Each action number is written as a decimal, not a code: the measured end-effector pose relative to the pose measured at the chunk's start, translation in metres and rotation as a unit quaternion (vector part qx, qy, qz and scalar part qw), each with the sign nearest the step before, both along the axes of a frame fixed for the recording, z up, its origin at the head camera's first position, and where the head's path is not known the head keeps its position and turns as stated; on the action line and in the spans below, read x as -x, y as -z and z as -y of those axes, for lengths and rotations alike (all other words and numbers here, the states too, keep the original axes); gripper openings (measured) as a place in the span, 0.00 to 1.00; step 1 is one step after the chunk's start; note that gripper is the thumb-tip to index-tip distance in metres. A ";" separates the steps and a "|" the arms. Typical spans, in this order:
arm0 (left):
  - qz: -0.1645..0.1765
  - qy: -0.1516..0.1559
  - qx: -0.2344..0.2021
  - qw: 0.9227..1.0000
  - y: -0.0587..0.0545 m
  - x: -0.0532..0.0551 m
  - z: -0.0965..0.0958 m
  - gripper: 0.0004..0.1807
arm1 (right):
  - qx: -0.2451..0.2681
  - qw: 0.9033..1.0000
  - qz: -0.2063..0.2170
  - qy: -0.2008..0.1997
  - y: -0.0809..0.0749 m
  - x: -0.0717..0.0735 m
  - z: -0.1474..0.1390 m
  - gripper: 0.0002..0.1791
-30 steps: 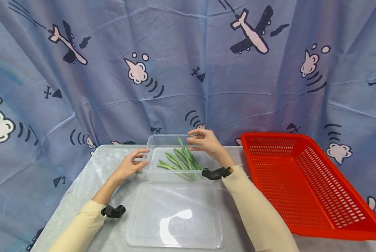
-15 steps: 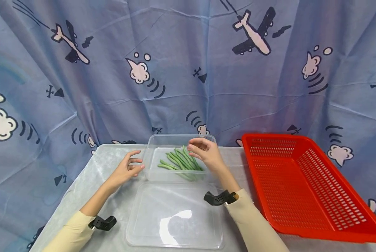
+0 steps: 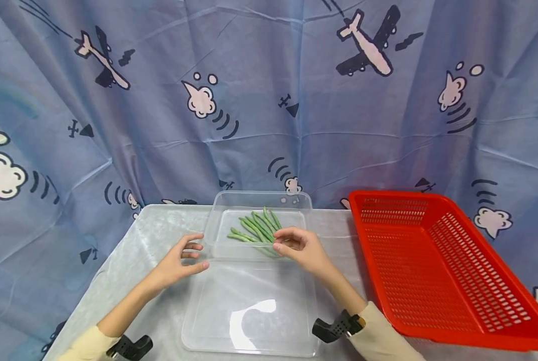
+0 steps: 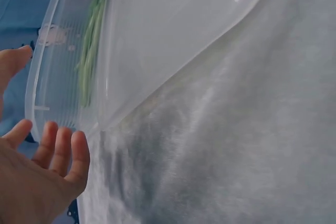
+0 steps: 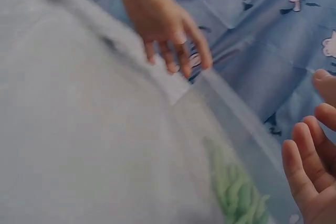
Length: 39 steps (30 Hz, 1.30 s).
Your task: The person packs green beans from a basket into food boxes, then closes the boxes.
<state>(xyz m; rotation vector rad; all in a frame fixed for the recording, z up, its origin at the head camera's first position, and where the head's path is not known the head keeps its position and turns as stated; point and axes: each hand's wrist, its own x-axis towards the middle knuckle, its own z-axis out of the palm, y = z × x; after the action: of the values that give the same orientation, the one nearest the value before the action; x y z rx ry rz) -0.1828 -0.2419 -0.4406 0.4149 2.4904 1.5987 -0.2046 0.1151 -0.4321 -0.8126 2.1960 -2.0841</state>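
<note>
Several green beans (image 3: 254,226) lie fanned out inside a clear plastic container (image 3: 214,220), mostly in its middle and right part. My left hand (image 3: 181,263) is just left of the container's near corner, fingers spread and loosely bent around nothing. In the left wrist view its fingertips (image 4: 79,142) come close to the container wall; contact cannot be told. Over the container's near right side is my right hand (image 3: 302,250), fingers loosely bent with nothing visible in them, hiding some bean ends. The right wrist view shows these fingers (image 5: 299,166) relaxed and holding nothing.
A clear plastic lid (image 3: 251,321) lies flat in front of the container, light glaring off it. To the right stands a red slotted basket (image 3: 427,271). Behind the pale-covered table (image 3: 156,225) hangs a blue patterned curtain (image 3: 260,100).
Both hands have drawn back toward me, the left from the container's left edge, the right from its far right side. A bean that stuck up beside the right fingers now lies with the others.
</note>
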 end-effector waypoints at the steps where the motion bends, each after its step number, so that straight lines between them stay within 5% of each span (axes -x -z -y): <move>1: -0.001 -0.002 0.001 1.000 0.001 -0.002 0.000 0.40 | -0.010 1.000 0.001 0.002 0.003 -0.004 -0.003 0.13; 15: -0.022 0.026 0.014 0.999 0.009 -0.009 0.004 0.38 | -0.128 0.989 -0.007 0.078 0.039 -0.032 -0.042 0.21; 28: -0.079 0.027 0.102 0.991 0.023 -0.003 0.011 0.41 | -0.243 0.961 -0.043 0.124 0.054 -0.033 -0.065 0.31; 39: -0.073 0.087 0.142 0.983 0.023 0.000 0.021 0.45 | -0.270 0.956 -0.019 0.111 0.052 -0.028 -0.069 0.32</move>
<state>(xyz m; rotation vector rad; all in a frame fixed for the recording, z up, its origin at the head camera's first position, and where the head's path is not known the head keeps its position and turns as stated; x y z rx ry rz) -0.1825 -0.2628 -0.4636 0.7077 2.6506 1.1666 -0.1767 0.1838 -0.4845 -0.5767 2.7838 -1.4026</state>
